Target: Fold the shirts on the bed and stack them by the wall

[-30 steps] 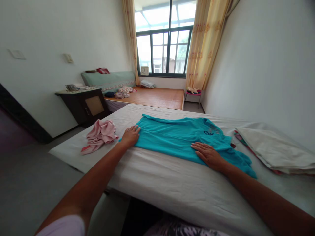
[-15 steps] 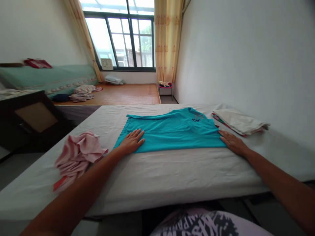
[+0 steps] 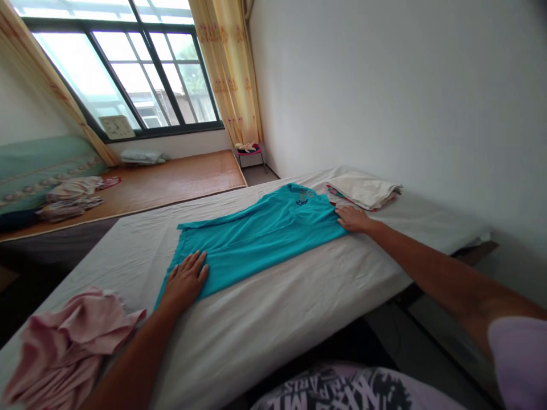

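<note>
pink garment crumpled, soft, at left | left hand laid flat, fingers spread, on hem end of teal shirt | shirt spread on white bed sheet, thin knit | right hand pressed flat at collar end beside folded cloths | risk: cloth could bunch if 1 palm slips.

A plain white wall runs along the right side of the room. A wide window with a dark frame lets in bright daylight, with yellow curtains hanging beside it. Below it lies a raised wooden platform, and a small clock stands on the sill
</note>
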The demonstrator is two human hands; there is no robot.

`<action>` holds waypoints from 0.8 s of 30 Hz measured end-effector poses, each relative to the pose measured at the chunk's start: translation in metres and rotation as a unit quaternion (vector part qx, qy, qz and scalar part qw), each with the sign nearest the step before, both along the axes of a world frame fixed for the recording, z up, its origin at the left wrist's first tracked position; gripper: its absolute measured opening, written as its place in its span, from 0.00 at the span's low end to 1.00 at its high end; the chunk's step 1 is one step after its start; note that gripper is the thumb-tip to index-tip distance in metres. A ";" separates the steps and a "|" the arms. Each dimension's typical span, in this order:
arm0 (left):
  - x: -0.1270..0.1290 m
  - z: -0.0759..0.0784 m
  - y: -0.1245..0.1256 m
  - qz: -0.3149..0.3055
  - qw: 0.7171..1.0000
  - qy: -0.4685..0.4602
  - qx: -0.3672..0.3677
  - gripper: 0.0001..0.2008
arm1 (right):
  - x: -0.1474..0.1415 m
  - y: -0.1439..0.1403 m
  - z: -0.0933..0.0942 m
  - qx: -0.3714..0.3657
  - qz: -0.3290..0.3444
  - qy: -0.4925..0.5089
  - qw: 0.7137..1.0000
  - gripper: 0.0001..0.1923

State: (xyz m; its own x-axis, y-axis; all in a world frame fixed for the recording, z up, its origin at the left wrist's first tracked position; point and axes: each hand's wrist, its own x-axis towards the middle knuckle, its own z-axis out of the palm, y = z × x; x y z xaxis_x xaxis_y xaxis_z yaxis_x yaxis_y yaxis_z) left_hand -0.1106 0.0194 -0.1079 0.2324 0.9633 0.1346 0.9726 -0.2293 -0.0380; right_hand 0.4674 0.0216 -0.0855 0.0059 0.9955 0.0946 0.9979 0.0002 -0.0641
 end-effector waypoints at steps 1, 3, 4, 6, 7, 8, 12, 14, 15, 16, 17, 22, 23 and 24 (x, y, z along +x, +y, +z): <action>-0.001 -0.001 0.001 -0.003 1.000 0.002 0.004 0.30 | -0.018 0.001 0.006 0.047 0.027 0.002 0.999 0.28; -0.002 -0.002 0.004 -0.010 1.000 0.006 0.011 0.30 | -0.060 0.000 0.012 0.095 0.153 0.030 0.983 0.27; -0.003 -0.002 0.004 -0.014 1.000 0.009 0.014 0.30 | -0.079 -0.002 0.013 0.075 0.242 0.038 0.967 0.26; -0.005 -0.002 0.005 -0.020 0.999 0.016 0.018 0.30 | -0.105 -0.007 0.008 0.014 0.363 0.044 0.931 0.27; -0.006 -0.002 0.004 -0.021 0.999 0.021 0.018 0.30 | -0.109 -0.009 0.004 -0.009 0.385 0.050 0.922 0.27; -0.007 -0.002 0.004 -0.019 0.999 0.027 0.018 0.30 | -0.106 -0.010 0.000 -0.023 0.389 0.054 0.919 0.28; -0.010 -0.002 0.002 0.012 0.999 0.041 0.017 0.30 | -0.043 -0.006 -0.013 -0.008 0.322 0.059 0.945 0.29; -0.010 -0.002 0.002 0.018 0.999 0.041 0.016 0.30 | -0.002 -0.002 -0.019 0.007 0.283 0.056 0.957 0.29; -0.011 -0.002 0.002 0.018 0.999 0.041 0.014 0.30 | 0.015 0.000 -0.022 0.015 0.261 0.055 0.964 0.29; -0.011 -0.002 0.003 0.017 0.999 0.041 0.012 0.30 | 0.030 0.002 -0.025 0.022 0.240 0.055 0.969 0.29; -0.011 -0.002 0.003 0.016 0.999 0.041 0.010 0.30 | 0.042 0.004 -0.028 0.029 0.221 0.055 0.973 0.29; -0.009 -0.003 0.001 0.025 0.999 0.030 0.009 0.30 | 0.051 0.013 -0.029 0.031 0.157 0.036 0.987 0.30; -0.009 -0.003 0.001 0.025 0.999 0.028 0.008 0.31 | 0.041 0.015 -0.024 0.027 0.141 0.023 0.989 0.30; -0.008 -0.003 0.001 0.026 0.999 0.027 0.006 0.31 | 0.027 0.015 -0.017 0.029 0.135 0.012 0.990 0.29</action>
State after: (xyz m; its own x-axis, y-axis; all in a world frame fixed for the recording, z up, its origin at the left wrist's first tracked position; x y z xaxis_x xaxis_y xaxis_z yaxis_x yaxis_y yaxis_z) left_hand -0.1189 0.0200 -0.1112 0.1899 0.9724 0.1355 0.9795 -0.1782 -0.0935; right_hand 0.4948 0.0368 -0.1029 -0.2558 0.9542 0.1548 0.9594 0.2703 -0.0806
